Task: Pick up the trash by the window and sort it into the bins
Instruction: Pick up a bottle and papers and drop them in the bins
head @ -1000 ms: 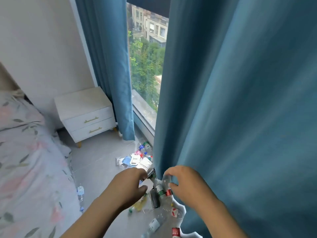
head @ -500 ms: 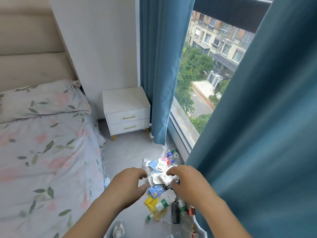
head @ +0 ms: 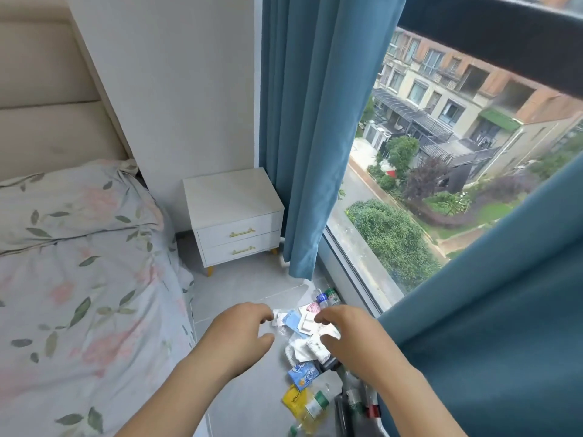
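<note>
We see trash [head: 302,323] on floor [head: 249,288] by window [head: 394,222], under left hand [head: 241,337] and right hand [head: 355,337]. Fingers loosely curled, empty. We should reach lower and grab one item type first.

One view only: head-worn wide-angle cam, pitched forward and down at the floor [head: 252,288] by the window [head: 410,190]. Left hand [head: 239,334] and right hand [head: 350,337] sit low-centre, nearest the lens; trash pile [head: 302,375] lies beyond them. Bed [head: 79,279] fills the left edge, right curtain [head: 504,310] close by.
</note>
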### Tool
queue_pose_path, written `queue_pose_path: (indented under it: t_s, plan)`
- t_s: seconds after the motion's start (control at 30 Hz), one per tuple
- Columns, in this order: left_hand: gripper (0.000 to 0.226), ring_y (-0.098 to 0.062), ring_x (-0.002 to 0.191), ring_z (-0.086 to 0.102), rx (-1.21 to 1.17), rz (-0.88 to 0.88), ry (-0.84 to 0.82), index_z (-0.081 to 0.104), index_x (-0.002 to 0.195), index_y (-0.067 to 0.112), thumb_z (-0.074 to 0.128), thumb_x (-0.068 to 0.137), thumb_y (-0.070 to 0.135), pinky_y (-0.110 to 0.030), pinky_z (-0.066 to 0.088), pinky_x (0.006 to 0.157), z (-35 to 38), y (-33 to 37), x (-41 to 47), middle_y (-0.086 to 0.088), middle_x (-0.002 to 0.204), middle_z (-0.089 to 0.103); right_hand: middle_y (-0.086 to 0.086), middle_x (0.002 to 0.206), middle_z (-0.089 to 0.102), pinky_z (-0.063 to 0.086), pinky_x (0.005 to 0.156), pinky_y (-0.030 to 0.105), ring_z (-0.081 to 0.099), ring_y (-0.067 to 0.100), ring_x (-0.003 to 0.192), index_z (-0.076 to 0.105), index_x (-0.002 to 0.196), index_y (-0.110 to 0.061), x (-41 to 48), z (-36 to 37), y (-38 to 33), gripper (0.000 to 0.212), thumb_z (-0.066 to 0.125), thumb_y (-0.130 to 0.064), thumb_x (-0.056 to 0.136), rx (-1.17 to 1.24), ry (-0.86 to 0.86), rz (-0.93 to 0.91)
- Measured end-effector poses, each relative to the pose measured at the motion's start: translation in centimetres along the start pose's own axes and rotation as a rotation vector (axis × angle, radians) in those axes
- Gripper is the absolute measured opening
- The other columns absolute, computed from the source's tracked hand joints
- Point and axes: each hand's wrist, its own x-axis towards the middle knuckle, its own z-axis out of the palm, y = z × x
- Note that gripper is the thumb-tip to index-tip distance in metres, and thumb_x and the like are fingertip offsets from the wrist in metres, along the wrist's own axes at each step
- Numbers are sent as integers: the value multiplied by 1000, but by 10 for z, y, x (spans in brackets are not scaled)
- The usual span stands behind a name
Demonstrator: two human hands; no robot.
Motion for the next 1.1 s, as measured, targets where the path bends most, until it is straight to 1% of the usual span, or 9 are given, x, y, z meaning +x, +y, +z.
queue_pose_path:
  t_s: [0.17,0.3,0.47,0.57,0.63,0.73,0.87,0.97,1.1]
  plan:
    - [35,-8,117,51,-7,28,-18,54,126,30,50,92,34,-22,41,95,-16,-12,46,12,127,56,-15,126,60,44,93,19,54,6,115,58,126,-30,49,-10,4,37,53,-20,90,-9,1,34]
    - [36,-8,119,50,5,41,-12,53,128,29,51,92,34,-22,40,97,-34,-19,98,11,128,55,-15,122,62,41,88,18,55,7,112,60,123,-31,99,-22,13,35,56,-23,89,-10,28,27]
    - [34,-10,118,51,50,31,5,55,123,30,50,90,33,-27,42,98,-66,-19,176,11,126,56,-12,120,63,42,88,20,56,9,110,61,122,-29,171,-53,26,35,58,-22,87,1,84,13]
    - [31,-10,114,52,66,45,4,57,119,28,51,88,30,-29,44,96,-84,-10,216,10,122,58,-11,120,63,40,84,18,56,9,111,61,122,-28,204,-73,36,36,58,-20,87,18,101,25]
    - [32,-10,114,53,75,69,3,57,120,28,51,89,30,-29,44,96,-93,-3,240,10,122,59,-12,117,64,37,77,16,57,9,109,63,119,-30,223,-84,45,37,56,-19,84,28,102,40]
    - [31,-8,116,52,67,107,-28,57,120,31,51,90,32,-29,44,98,-102,6,271,14,123,58,-11,113,66,37,74,18,60,9,104,64,115,-31,244,-95,58,34,56,-21,83,49,128,81]
    - [31,-9,113,53,89,191,-52,57,121,29,50,91,31,-25,44,93,-112,21,315,12,121,58,-14,117,65,41,81,17,57,7,108,64,116,-30,261,-107,75,35,56,-20,84,89,150,150]
    - [30,-10,110,55,109,257,-91,59,119,28,51,90,30,-26,46,91,-115,31,353,12,118,60,-12,116,65,47,88,23,58,10,108,64,117,-28,274,-116,86,35,56,-18,84,122,159,240]
    - [29,-11,108,56,165,379,-197,60,116,29,53,88,31,-26,46,90,-113,44,407,12,115,61,-8,112,66,50,88,29,60,13,104,65,113,-25,289,-122,96,34,56,-15,83,215,198,409]
